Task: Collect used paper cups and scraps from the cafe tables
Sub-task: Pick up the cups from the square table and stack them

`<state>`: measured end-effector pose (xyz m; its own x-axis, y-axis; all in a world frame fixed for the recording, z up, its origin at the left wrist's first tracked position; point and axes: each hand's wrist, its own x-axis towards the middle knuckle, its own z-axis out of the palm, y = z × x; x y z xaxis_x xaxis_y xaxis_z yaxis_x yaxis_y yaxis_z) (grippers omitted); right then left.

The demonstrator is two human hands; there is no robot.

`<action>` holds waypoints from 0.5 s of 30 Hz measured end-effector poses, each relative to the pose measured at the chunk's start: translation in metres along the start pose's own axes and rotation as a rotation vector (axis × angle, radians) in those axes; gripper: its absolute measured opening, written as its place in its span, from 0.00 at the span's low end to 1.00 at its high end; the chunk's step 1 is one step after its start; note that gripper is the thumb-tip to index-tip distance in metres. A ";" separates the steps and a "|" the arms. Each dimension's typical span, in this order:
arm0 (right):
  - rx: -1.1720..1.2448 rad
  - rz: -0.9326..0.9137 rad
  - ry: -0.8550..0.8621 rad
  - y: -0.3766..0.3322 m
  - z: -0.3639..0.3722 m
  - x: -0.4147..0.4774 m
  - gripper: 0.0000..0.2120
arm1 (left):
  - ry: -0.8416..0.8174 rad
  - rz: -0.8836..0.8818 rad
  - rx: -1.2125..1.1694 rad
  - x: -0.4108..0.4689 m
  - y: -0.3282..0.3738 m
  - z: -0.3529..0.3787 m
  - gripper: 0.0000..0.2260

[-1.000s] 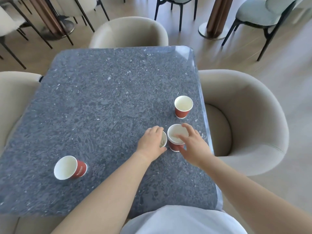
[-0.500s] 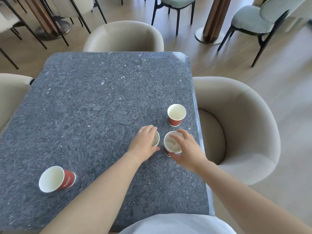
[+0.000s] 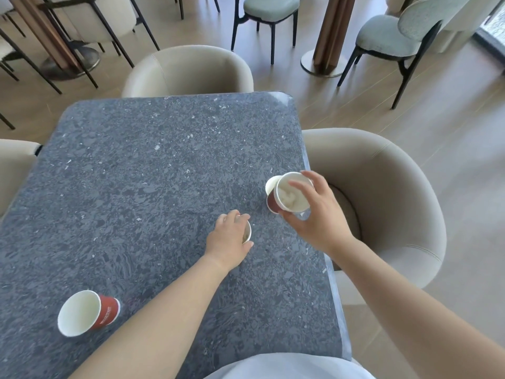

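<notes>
My right hand (image 3: 314,220) grips a red paper cup (image 3: 291,196) with a crumpled white scrap inside, lifted and tilted over a second red cup (image 3: 272,191) that stands near the table's right edge and is mostly hidden behind it. My left hand (image 3: 228,237) wraps around a third cup (image 3: 247,232) standing on the dark grey stone table (image 3: 136,173); only a sliver of its rim shows. A fourth red cup (image 3: 87,313) with a white inside lies on its side at the table's near left.
Beige armchairs stand at the far side (image 3: 188,69), at the right (image 3: 382,203) and at the left (image 3: 13,165) of the table. Beyond are green chairs (image 3: 269,9), black-legged chairs and two wooden table pedestals (image 3: 328,34) on the wooden floor.
My right hand has lifted its cup off the table and carried it away from me, over the cup that stood behind it. My left hand stays on its cup.
</notes>
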<state>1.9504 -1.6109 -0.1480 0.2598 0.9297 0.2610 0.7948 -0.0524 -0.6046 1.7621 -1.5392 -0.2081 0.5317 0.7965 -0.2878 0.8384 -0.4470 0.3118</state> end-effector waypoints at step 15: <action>-0.163 0.112 -0.215 0.023 0.043 0.030 0.19 | 0.004 0.002 -0.031 0.009 -0.015 -0.005 0.27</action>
<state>1.9530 -1.5682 -0.1864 0.2423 0.9699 0.0231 0.8501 -0.2007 -0.4868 1.7538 -1.5234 -0.2105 0.5325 0.7973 -0.2841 0.8335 -0.4355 0.3400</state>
